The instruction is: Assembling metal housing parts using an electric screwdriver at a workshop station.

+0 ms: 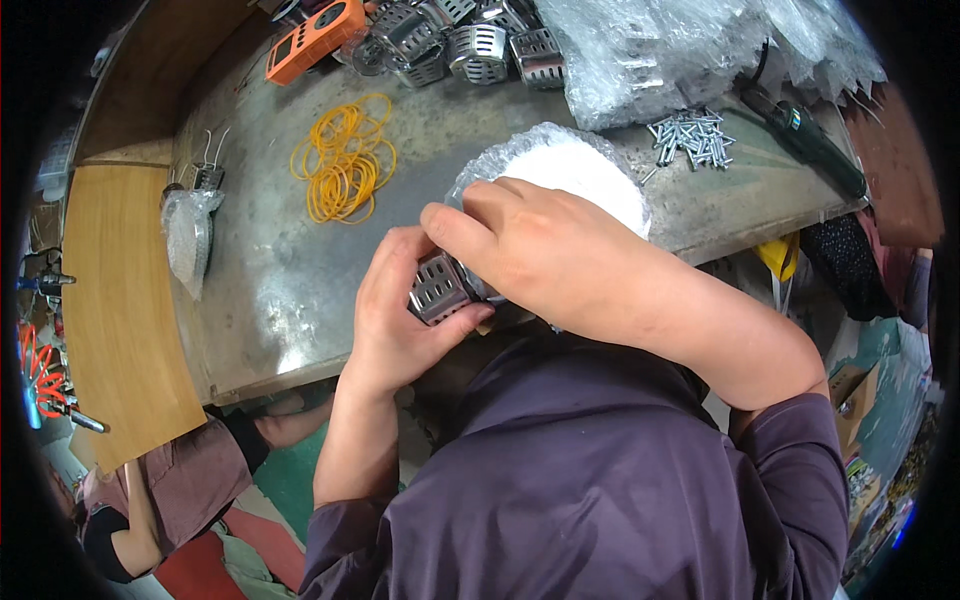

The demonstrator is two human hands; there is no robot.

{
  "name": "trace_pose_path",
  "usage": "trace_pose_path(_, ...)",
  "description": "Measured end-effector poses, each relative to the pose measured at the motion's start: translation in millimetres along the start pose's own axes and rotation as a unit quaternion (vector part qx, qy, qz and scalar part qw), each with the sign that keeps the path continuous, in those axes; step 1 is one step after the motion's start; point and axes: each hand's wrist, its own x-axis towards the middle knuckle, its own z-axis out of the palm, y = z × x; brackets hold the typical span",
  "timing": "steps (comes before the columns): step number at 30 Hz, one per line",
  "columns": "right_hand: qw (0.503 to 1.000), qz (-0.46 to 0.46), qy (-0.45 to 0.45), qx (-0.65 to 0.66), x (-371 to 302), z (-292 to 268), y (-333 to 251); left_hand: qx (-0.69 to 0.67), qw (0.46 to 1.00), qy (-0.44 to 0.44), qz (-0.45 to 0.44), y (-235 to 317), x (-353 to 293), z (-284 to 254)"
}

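Close to the table's front edge, my left hand (385,310) is wrapped round a shiny slotted metal cup (438,288), with the thumb at its lower end. My right hand (535,245) bends over the cup's right side, its fingers curled and pressed together. What those fingers pinch is hidden beneath the hand. Just beyond my right hand lies bubble wrap (478,170) with a white round sheet (580,175) on it. Yellow rubber bands (345,165) lie in a loose heap to the left. Several more slotted metal cups (478,55) are piled at the back.
An orange handheld device (315,40) lies at the back left. A stack of bubble wrap (650,60), a pile of screws (692,138) and a dark power screwdriver (810,145) are on the right. Left are a wrapped piece (190,240) and a wooden board (125,310); another person (190,480) sits beyond.
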Motion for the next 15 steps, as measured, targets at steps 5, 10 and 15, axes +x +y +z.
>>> trace_pose_path(5, 0.997, 0.003, 0.012, 0.07, -6.0, 2.1, 6.3, 0.005, 1.0, 0.001, 0.026, -3.1, -1.6, -0.5)
trace_pose_path(10, 0.994, 0.01, 0.042, 0.102, -8.7, 4.4, 7.2, 0.002, 1.0, -0.001, 0.027, -0.6, 2.3, 1.4)
trace_pose_path(15, 0.989, 0.028, 0.079, 0.122, -12.5, -21.2, 2.9, 0.012, 1.0, 0.013, 0.024, -1.5, 0.7, 0.6)
